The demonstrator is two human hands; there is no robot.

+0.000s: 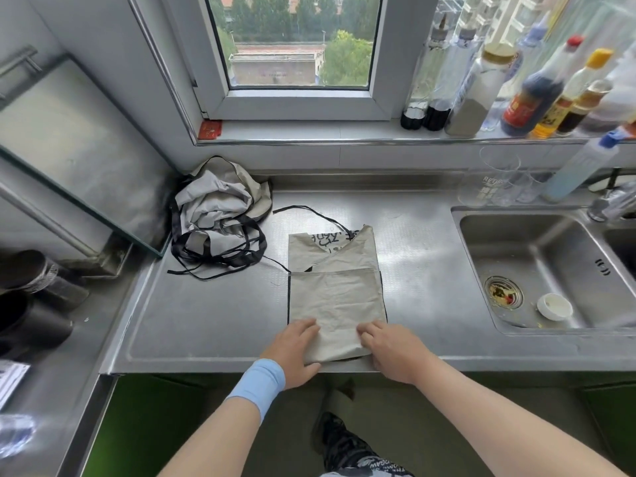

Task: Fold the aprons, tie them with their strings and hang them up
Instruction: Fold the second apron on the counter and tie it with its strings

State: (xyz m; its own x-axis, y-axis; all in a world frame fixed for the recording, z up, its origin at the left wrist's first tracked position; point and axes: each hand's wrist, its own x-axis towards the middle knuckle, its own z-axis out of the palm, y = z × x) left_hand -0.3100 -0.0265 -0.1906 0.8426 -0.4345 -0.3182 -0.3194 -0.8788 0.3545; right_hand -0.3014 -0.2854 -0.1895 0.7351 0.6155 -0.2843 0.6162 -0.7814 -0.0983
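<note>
Folded apron point(335, 297) is lying flat on the steel counter point(213, 315), just left of the sink point(537, 270). Left hand point(296, 352) pinches its near edge, fingers on top and thumb underneath. Right hand point(392, 352) has its fingers curled, gripping the near right corner. The other apron point(220, 204) is a crumpled heap at far left.

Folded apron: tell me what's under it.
Steel counter under the folded apron; a black string trails from its far end. Whatever lies between its layers is covered.
</note>
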